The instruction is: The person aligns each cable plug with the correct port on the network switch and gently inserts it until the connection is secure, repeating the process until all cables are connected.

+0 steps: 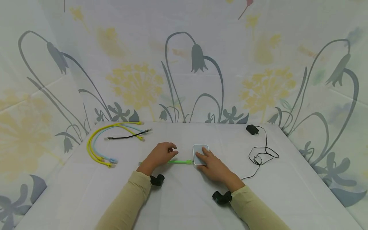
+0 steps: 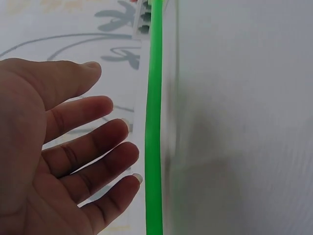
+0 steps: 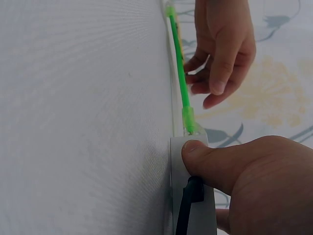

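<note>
A small white network box with a grey top (image 1: 197, 149) lies on the table under my right hand (image 1: 215, 166). The fingers spread over its top, and in the right wrist view the thumb (image 3: 210, 156) presses its near side, beside a black power plug (image 3: 194, 188). From the box's left side, where ports (image 2: 144, 17) show, a short green network cable (image 1: 178, 162) runs left; its clear green plug (image 3: 188, 120) meets the box there. Just beyond the cable hovers my left hand (image 2: 73, 147), fingers loosely bent, holding nothing and apart from the cable.
Yellow cables (image 1: 91, 145), a light blue cable (image 1: 99, 150) and a short black cable (image 1: 126, 137) lie at the table's left. A black power adapter (image 1: 252, 129) sits back right, its thin cord (image 1: 266, 143) looped toward my right wrist. A flowered cloth (image 1: 184, 89) rises behind.
</note>
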`<state>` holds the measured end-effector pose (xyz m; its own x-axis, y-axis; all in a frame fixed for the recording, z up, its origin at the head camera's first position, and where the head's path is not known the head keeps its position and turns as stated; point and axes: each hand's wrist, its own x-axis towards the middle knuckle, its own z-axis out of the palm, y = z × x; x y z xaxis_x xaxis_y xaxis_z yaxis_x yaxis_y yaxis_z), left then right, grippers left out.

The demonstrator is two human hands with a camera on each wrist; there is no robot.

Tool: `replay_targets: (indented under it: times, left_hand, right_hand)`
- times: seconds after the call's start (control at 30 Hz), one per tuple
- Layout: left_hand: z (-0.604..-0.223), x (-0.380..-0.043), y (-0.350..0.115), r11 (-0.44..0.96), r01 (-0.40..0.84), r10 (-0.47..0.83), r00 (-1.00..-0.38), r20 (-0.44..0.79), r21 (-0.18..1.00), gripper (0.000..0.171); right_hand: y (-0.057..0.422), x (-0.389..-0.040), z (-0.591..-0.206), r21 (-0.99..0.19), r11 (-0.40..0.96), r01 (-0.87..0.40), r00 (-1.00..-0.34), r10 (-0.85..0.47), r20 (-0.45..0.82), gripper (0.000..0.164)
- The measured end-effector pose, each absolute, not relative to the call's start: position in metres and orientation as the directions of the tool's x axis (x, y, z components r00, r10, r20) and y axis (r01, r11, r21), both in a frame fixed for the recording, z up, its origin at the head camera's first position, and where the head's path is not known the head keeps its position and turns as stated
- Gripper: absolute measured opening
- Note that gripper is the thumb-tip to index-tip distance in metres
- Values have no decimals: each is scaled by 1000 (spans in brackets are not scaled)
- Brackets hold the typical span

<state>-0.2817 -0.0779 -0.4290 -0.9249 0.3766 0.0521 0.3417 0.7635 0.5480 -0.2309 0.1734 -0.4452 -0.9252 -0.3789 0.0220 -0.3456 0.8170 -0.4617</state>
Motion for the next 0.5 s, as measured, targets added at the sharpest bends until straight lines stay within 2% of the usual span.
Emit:
replay_targets:
  times: [0.5]
  left_hand:
    - [-423,-293,-112,804,263,303,-953,13,533,34]
  right_hand:
    - [174,-230,-446,-470,820,-326,-931,-364,10,57]
